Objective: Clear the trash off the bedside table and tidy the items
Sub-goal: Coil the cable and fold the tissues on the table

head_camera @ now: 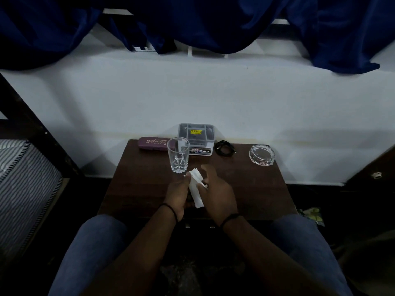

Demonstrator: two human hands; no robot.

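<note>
Dark wood bedside table (pixel 245 189) is being viewed from the head camera, set against a white wall (pixel 192 92) with blue curtains (pixel 213 24) hanging above.

White crumpled tissue (pixel 196 189) is being held between both hands over the near-centre of the table. Left hand (pixel 178 194) is being kept curled against the tissue's left side, fingers partly closed on it. Right hand (pixel 215 192) is being pressed on the right side, fingers bent around the paper and thumb raised clear at the far end. Whether the tissue's lower end is touching the table cannot be told. Thin black bands are being worn on both wrists.

Clear drinking glass (pixel 178 155) is being left upright just beyond the hands, slightly left, near the tissue's far tip; contact cannot be told.

Along the far edge, left to right: purple spectacle case (pixel 152 143) lettered "PRINCE OPTICALS", overhanging the left corner; a clear-lidded box (pixel 196 138) with a yellow sticker and "OPEL" on its front, just behind the glass; a coiled black cable (pixel 224 147) just right of the box; a glass ashtray (pixel 261 154), well apart near the far right corner.

Striped bedding (pixel 23 178) is being seen at left. Blue-trousered knees (pixel 94 242) are being held either side of the near table edge. A crumpled wrapper (pixel 312 214) is lying on the floor at right.
</note>
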